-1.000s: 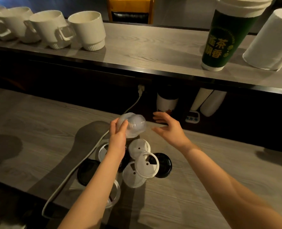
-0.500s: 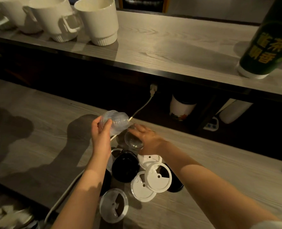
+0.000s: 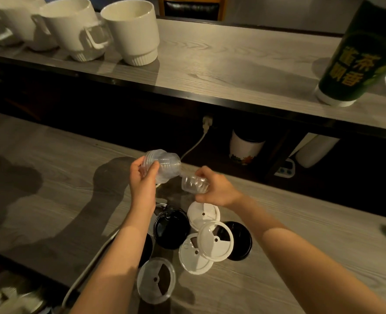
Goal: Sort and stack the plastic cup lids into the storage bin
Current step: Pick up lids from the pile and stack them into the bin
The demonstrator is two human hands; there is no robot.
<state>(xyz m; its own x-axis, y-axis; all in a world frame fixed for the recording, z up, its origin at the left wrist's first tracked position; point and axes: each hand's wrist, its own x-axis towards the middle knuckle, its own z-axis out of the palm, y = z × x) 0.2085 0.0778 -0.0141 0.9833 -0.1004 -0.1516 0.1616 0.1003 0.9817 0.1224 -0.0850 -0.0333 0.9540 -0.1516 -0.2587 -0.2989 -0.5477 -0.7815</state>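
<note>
My left hand (image 3: pixel 142 180) grips a nested stack of clear dome lids (image 3: pixel 162 165) held on its side above the counter. Just to its right, my right hand (image 3: pixel 217 189) pinches a single clear dome lid (image 3: pixel 194 183), lifted off the surface. Below my hands lie loose lids on the wooden counter (image 3: pixel 51 177): a black lid (image 3: pixel 171 230), a second black lid (image 3: pixel 241 241), white flat lids (image 3: pixel 204 214) (image 3: pixel 194 257), a translucent lid (image 3: pixel 214 240) on top of them, and a clear flat lid (image 3: pixel 155 279) nearest me. No storage bin is in view.
A white power cable (image 3: pixel 192 148) runs from a plug across the counter under my left arm. On the upper shelf (image 3: pixel 221 71) stand white mugs (image 3: pixel 130 30) at left and a green paper cup (image 3: pixel 355 55) at right. Cups and a timer (image 3: pixel 283 169) sit under the shelf.
My right hand reached down, took a clear dome lid off the counter and lifted it toward the stack. My left hand kept holding the stack and shifted slightly left.
</note>
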